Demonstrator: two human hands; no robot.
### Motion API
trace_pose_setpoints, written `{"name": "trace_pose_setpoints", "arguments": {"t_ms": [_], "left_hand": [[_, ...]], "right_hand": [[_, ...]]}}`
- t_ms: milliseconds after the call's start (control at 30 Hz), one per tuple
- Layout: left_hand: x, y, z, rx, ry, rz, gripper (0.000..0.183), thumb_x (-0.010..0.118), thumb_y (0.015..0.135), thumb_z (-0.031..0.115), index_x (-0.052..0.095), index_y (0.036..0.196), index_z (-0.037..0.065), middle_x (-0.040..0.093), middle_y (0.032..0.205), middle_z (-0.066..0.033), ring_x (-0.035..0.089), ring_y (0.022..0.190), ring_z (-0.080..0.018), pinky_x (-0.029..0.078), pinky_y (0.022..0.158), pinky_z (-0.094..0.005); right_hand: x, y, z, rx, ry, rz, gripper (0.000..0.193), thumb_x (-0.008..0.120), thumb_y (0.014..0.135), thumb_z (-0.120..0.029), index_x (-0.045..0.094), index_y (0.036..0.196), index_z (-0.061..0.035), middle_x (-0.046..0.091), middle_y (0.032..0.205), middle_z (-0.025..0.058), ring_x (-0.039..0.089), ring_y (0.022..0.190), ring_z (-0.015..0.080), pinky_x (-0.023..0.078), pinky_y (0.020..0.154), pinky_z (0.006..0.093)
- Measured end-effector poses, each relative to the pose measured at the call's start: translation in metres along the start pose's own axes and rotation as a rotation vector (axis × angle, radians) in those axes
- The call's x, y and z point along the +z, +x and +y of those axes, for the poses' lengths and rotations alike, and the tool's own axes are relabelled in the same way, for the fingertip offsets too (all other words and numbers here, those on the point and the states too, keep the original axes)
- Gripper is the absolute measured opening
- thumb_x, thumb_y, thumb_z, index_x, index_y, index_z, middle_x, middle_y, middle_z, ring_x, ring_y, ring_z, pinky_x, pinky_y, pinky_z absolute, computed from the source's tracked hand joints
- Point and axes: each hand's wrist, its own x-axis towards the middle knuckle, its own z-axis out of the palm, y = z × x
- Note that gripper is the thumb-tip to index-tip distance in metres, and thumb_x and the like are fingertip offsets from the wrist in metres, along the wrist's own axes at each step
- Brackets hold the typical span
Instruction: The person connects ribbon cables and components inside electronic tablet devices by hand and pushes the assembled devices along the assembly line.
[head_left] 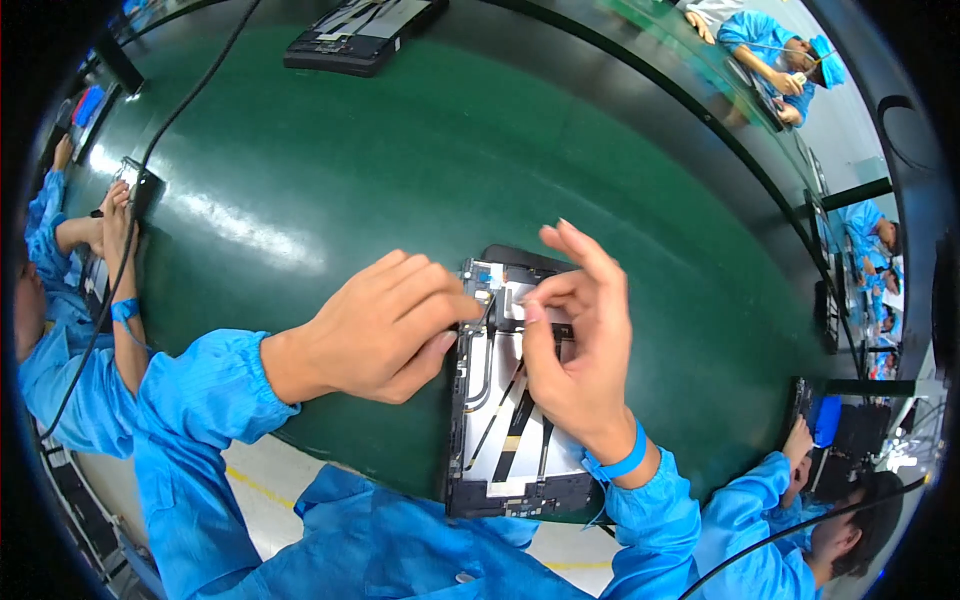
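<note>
An opened tablet (pixel 530 498) lies at the table's near edge, its inside facing up. Its white battery area (pixel 483 440) shows, crossed by black ribbon cables (pixel 512 445). My left hand (pixel 385 330) is closed at the tablet's upper left edge, index fingertip touching the parts there; whatever it holds is hidden. Over the upper right part, my right hand (pixel 583 345) pinches thumb and index finger together, with the other fingers raised. What sits in that pinch is too small to make out. A blue band circles my right wrist.
Another opened tablet (pixel 365 35) lies at the table's far side. The green table (pixel 400 170) curves around me. A black cable (pixel 160 130) hangs at the left. Co-workers in blue sit left and right, with a glass-topped bench (pixel 690 50) beyond.
</note>
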Motion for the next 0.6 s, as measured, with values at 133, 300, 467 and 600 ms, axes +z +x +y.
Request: {"name": "trace_pose_setpoints", "arguments": {"t_ms": [133,300,467,600], "left_hand": [[0.002,-0.022,0.015,0.023,-0.053,0.124,0.033,0.077,0.081,0.014,0.067,0.111,0.005,0.063,0.097,-0.0115,0.060,0.082,-0.0334,0.045,0.071,-0.0477],[0.045,-0.032,0.104,0.526,-0.478,-0.207,0.051,0.061,0.105,0.047,0.067,0.126,0.001,0.062,0.141,-0.0252,0.060,0.135,-0.0402,0.031,0.133,-0.0631],[0.065,-0.010,0.088,0.523,-0.265,-0.361,0.043,0.076,0.085,0.028,0.072,0.122,0.006,0.059,0.141,-0.0275,0.053,0.146,-0.0457,0.022,0.139,-0.0663],[0.056,0.018,0.036,0.539,-0.304,-0.222,0.048,0.083,0.069,0.020,0.076,0.116,0.010,0.062,0.129,-0.0246,0.060,0.135,-0.0447,0.034,0.134,-0.0679]], "right_hand": [[-0.011,-0.006,-0.049,-0.372,-0.062,-0.034,0.024,0.068,0.081,0.017,0.075,0.096,-0.0011,0.077,0.090,0.0130,0.072,0.081,0.0285,0.056,0.075,0.0387],[-0.047,-0.037,-0.142,-0.333,0.628,-0.470,0.013,0.080,0.098,-0.014,0.081,0.098,-0.0010,0.080,0.101,0.0143,0.071,0.089,0.0275,0.060,0.076,0.0379],[-0.016,-0.067,-0.154,-0.481,0.890,-0.193,0.024,0.082,0.098,-0.020,0.078,0.082,-0.0022,0.076,0.083,0.0129,0.067,0.074,0.0263,0.053,0.065,0.0363],[-0.026,-0.072,-0.199,-0.087,0.704,-0.359,0.024,0.086,0.095,-0.018,0.075,0.080,-0.0013,0.075,0.079,0.0128,0.064,0.071,0.0251,0.051,0.063,0.0363]]}}
